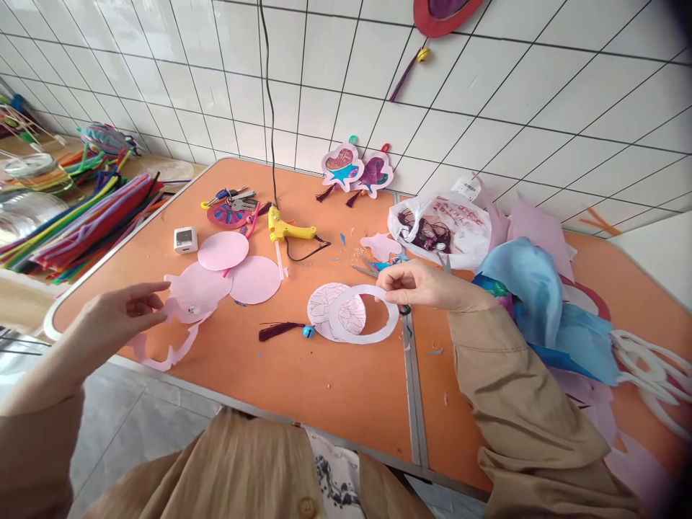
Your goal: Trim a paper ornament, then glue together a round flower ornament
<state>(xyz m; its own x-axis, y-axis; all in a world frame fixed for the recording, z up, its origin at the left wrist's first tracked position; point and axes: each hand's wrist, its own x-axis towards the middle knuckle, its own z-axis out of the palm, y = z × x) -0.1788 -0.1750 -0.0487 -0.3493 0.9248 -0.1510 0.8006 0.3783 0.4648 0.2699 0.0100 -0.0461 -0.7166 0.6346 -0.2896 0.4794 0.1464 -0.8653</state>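
Note:
My right hand (416, 285) pinches a pale ring (338, 319) by its right edge. The ring overlaps a pink oval with line drawing (354, 308), which has a blue bell (308, 331) and a dark red tassel (281, 331) at its left. My left hand (122, 313) has thumb and index finger apart at the edge of a pink cut-out sheet (200, 285); I cannot tell whether they touch it. Below this hand lies a jagged pink offcut (173, 356). Scissors (369, 269) lie partly hidden behind my right hand.
A yellow glue gun (289, 229) stands mid-table, its cord running up the wall. Around it are pink ovals (256, 280), a white charger (185, 239) and keys (238, 198). Right are a white plastic bag (470, 223) and blue fabric (524, 281). Pipe cleaners (102, 223) lie left.

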